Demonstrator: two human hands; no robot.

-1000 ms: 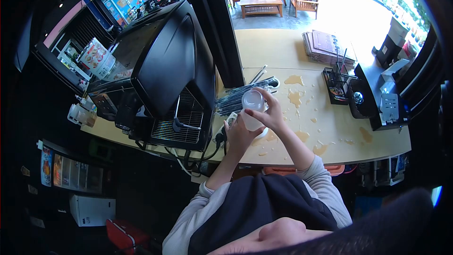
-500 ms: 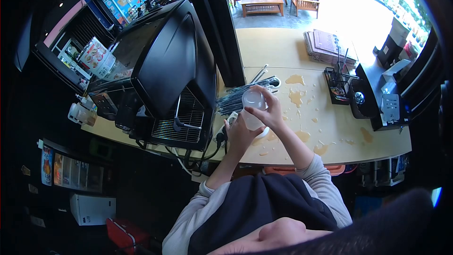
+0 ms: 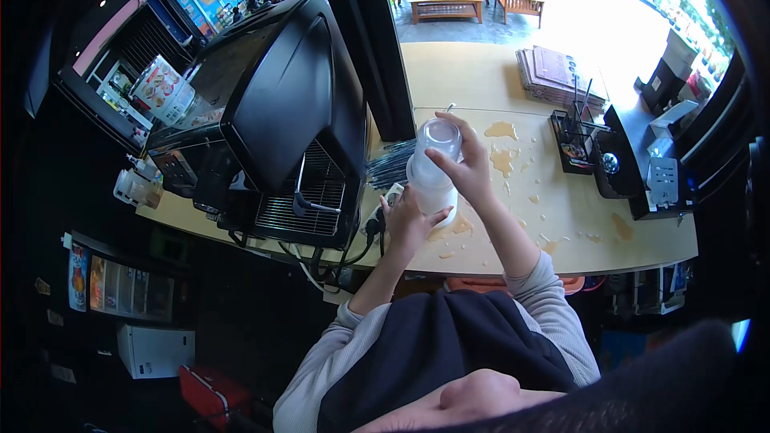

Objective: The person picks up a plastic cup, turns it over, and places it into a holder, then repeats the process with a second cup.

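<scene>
Clasped in my left hand (image 3: pixel 406 224) and right hand (image 3: pixel 472 170) beside the black machine (image 3: pixel 281 104), the clear plastic cup (image 3: pixel 431 180) could slip if wet.

A black machine (image 3: pixel 273 88) stands on the spill-spotted counter (image 3: pixel 561 208), dark straws (image 3: pixel 393 168) beside it, a caddy (image 3: pixel 571 144) well apart.

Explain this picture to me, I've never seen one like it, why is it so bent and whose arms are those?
One wide-angle camera, worn on a person's head, looks down, so the edges bend. The arms are that person's own. The right hand and left hand both grip clear plastic cups, seemingly nested, above a pale counter dotted with brownish spills. A large black machine stands to the left, black straws beside it.
</scene>
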